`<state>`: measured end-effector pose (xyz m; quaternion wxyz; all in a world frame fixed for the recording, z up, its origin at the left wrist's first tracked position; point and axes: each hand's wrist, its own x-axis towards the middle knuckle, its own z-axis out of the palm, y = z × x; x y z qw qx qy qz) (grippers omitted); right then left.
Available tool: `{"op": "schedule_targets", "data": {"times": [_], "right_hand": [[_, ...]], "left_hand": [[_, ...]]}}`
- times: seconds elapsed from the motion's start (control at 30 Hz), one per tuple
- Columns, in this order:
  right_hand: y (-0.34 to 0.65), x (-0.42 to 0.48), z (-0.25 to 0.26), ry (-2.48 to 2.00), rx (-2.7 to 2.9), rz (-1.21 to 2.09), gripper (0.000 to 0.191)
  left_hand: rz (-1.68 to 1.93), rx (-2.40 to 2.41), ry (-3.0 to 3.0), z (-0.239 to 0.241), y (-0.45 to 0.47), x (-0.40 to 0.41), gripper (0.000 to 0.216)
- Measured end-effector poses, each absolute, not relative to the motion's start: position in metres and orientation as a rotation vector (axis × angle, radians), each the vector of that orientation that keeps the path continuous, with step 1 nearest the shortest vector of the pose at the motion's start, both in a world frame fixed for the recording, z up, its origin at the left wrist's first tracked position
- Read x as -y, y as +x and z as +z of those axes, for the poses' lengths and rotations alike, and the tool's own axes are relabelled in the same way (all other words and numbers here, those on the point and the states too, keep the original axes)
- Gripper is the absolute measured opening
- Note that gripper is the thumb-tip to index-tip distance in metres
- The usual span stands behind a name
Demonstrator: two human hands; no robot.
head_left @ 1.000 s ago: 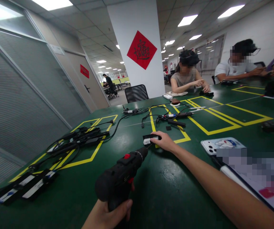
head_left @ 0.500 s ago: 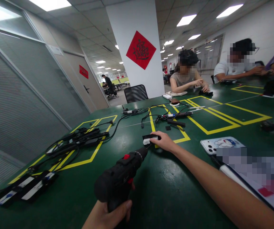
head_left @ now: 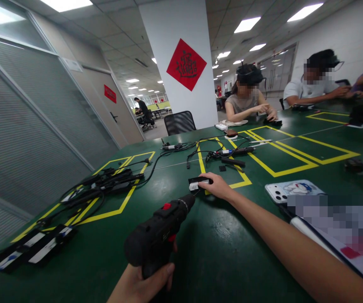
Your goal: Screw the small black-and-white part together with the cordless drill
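Observation:
My left hand (head_left: 143, 284) is wrapped round the grip of a black electric screwdriver (head_left: 159, 233) with a red switch. Its bit points at a small black part with a white label (head_left: 197, 184) lying on the green table (head_left: 112, 252). My right hand (head_left: 218, 185) reaches out over the table and its fingers hold that small part down against the surface, next to a yellow tape line.
Black adapters and cables (head_left: 105, 183) lie at the left, flat black strips (head_left: 30, 251) at the near left. More tools and cables (head_left: 228, 156) lie beyond the part. A phone (head_left: 292, 189) rests at the right. Other people sit at the table's far end.

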<state>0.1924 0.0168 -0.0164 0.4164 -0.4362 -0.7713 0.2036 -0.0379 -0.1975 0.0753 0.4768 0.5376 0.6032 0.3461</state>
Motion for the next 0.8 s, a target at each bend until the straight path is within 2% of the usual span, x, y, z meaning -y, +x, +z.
{"op": "schedule_targets", "data": {"times": [0.8], "right_hand": [[0.1931, -0.0141, -0.0128, -1.101, 1.928, 0.543, 0.033]], "left_hand": [[0.854, -1.476, 1.286, 0.0769, -0.0364, 0.1973, 0.052]]}}
